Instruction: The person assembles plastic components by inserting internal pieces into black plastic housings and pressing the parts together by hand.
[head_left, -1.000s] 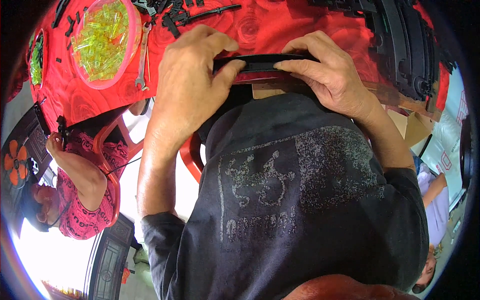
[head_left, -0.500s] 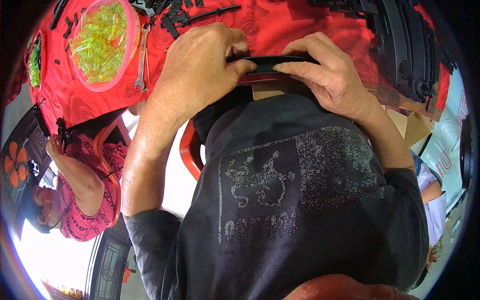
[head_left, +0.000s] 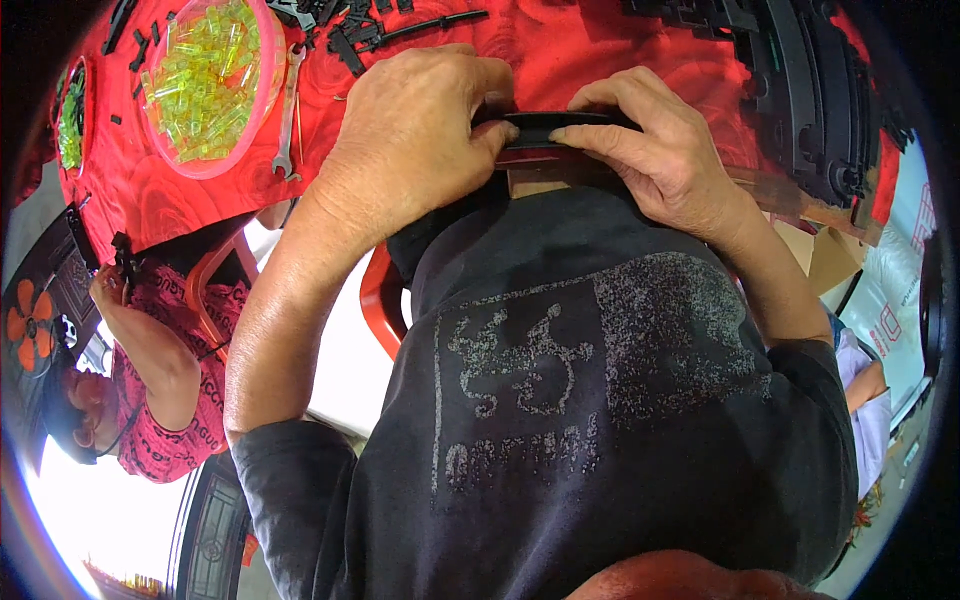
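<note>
A slim black plastic strip (head_left: pixel 537 128) lies crosswise between my hands at the near edge of the red-covered table. My left hand (head_left: pixel 430 120) closes on its left end, the thumb tip pressed to the near side and the fingers curled beyond. At the other end my right hand (head_left: pixel 650 135) pinches it between thumb and bent fingers. Both thumb tips are close together, with a short stretch of the strip showing between them. The ends of the strip are partly hidden by my fingers.
A pink-rimmed tub (head_left: pixel 272 70) of yellow-green clear plastic pieces stands left, beside a wrench (head_left: pixel 288 120). Loose black parts (head_left: pixel 350 35) lie beyond my left hand. Long curved black pieces (head_left: pixel 790 90) are stacked at right. Another person (head_left: pixel 165 390) sits at left, holding a black part.
My left hand has shifted slightly right along the strip, its thumb now nearer the right thumb. My right hand has barely moved.
</note>
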